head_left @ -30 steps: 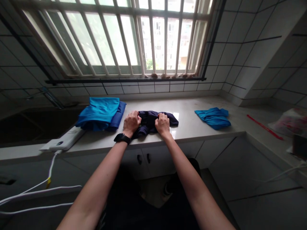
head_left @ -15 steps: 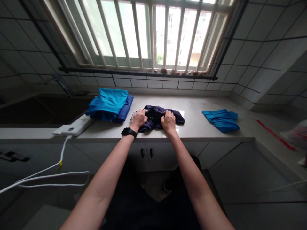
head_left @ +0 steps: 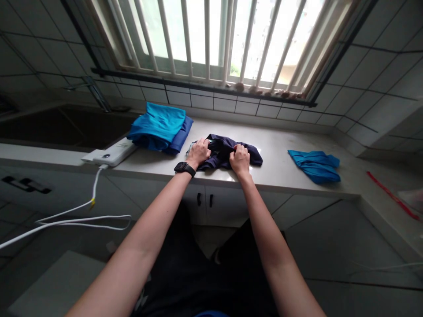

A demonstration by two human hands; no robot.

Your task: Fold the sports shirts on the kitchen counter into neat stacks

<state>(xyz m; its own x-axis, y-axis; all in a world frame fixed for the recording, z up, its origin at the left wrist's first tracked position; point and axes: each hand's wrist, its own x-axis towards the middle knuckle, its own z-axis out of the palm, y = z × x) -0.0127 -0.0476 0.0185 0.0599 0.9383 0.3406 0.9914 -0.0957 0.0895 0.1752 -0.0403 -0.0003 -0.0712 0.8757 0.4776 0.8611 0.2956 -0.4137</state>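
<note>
A crumpled dark purple garment (head_left: 220, 154) lies on the pale countertop (head_left: 158, 169) in front of me. My left hand (head_left: 199, 152), with a black watch at the wrist, is closed on its left part, where a bit of lighter patterned cloth shows. Fingers curled, my right hand (head_left: 240, 159) grips the same cloth to the right of its middle. Between the hands the fabric gapes into a dark fold. The garment's exact kind cannot be made out. My fingertips are partly hidden in the cloth.
Folded bright blue and navy clothes (head_left: 161, 125) are stacked at the left, beside a white power strip (head_left: 110, 152) with its cable and a dark sink (head_left: 39, 127). A blue cloth (head_left: 315, 166) and a red strip (head_left: 391, 193) lie to the right. A barred window is behind.
The camera view has tilted and shifted slightly. Both hands keep their hold on the dark garment, whose folds look nearly the same.
</note>
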